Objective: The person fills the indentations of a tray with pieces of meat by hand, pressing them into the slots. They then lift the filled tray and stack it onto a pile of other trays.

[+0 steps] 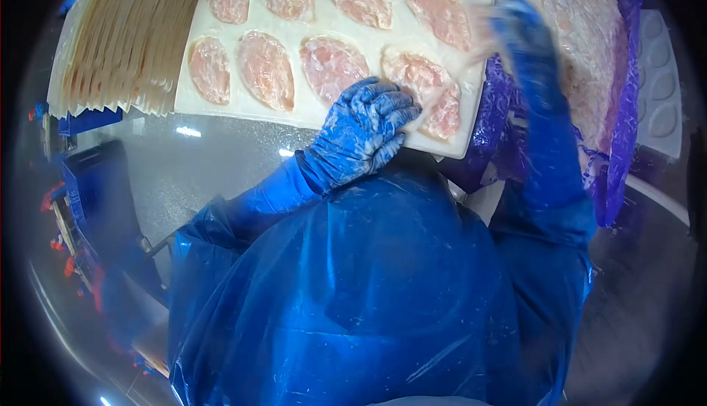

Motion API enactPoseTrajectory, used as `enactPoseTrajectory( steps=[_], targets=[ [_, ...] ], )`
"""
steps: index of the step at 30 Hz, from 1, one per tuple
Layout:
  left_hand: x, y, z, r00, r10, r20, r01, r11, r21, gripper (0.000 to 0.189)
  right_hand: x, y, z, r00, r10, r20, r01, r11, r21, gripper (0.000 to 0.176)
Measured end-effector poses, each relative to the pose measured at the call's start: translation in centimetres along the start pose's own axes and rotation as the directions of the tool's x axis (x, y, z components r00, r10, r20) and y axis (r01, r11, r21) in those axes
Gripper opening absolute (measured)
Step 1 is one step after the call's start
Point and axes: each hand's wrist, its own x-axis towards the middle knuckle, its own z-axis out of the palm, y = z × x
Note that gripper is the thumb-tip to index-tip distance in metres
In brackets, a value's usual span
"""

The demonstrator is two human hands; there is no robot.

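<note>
Hands in blue gloves work over a white moulded tray (243, 111) that lies on a speckled grey surface (213, 167), seen from the wearer's own head looking down. The tray has eight oval pockets in two rows, and each pocket holds a pale pink raw fillet. The left hand (364, 130) rests on the tray's near edge, fingers curled, touching the nearest right fillet (431, 82). Its grip looks bent rather than flat, but I cannot tell whether it is clenched on anything. The right hand (519, 34) is raised at the tray's far right corner and is blurred, so its grip cannot be told either. Just beside it, an open purple-blue bag (626, 119) holds a large heap of raw meat (574, 23). Judging by this, the tray appears full while much meat remains in the bag. Beyond the bag, at the far right, lies a second moulded tray (659, 89) with empty pockets. Left of the filled tray stands a fanned stack of thin pale sheets (125, 38). A blue plastic apron (353, 295) fills the foreground.
</note>
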Motion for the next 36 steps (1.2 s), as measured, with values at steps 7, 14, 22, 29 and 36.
enactPoseTrajectory(
  steps=[7, 14, 22, 29, 36],
  targets=[
    [2.9, -2.9, -1.2, 0.997, 0.069, -0.038, -0.069, 0.998, -0.01, 0.043, -1.3, -2.1, -11.4, 0.441, 0.856, 0.27, -0.709, 0.147, 0.689, 0.022],
    [4.9, -7.4, -2.5, 0.949, 0.249, 0.193, -0.275, 0.954, 0.12, 0.044, -2.6, -11.9, -13.5, 0.952, 0.151, 0.267, -0.298, 0.654, 0.695, 0.031],
    [2.5, -5.3, -0.3, 0.964, 0.162, 0.211, -0.22, 0.931, 0.291, 0.033, -1.1, -12.2, -9.9, 0.905, 0.277, 0.323, -0.425, 0.556, 0.714, 0.034],
    [4.3, -3.2, 0.8, 0.997, -0.031, 0.076, 0.06, 0.908, -0.416, 0.034, 8.7, -8.4, -10.5, 0.966, 0.246, 0.087, -0.26, 0.903, 0.342, 0.029],
    [2.8, -6.6, -2.8, 0.955, 0.072, 0.288, -0.155, 0.949, 0.276, 0.051, -3.6, -17.3, -14.0, 0.949, 0.125, 0.289, -0.282, 0.747, 0.603, 0.047]
  ],
)
